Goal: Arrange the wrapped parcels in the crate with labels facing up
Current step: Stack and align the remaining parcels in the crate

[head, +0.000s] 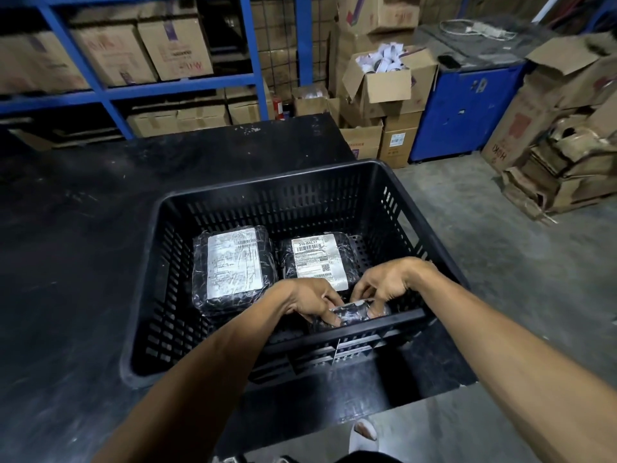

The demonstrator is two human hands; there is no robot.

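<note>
Third parcel [354, 314]: label hidden, being pinched by left hand [310, 300] and right hand [387, 284] at crate [267, 192] near edge. Right parcel [319, 259] label showing "310-BAL17".

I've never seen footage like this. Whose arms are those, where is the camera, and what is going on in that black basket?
There is no machine here: a person wears a camera on the head, so the single picture looks forward and down along their own two bare arms. The black plastic crate stands at the edge of a dark table. Inside it lie two parcels wrapped in black film, both with white labels facing up: the left parcel and the right parcel. Near the crate's closest wall, the left hand and the right hand together grip a third, smaller parcel; whether its label faces up I cannot tell. Cardboard boxes and blue shelving fill the background.
</note>
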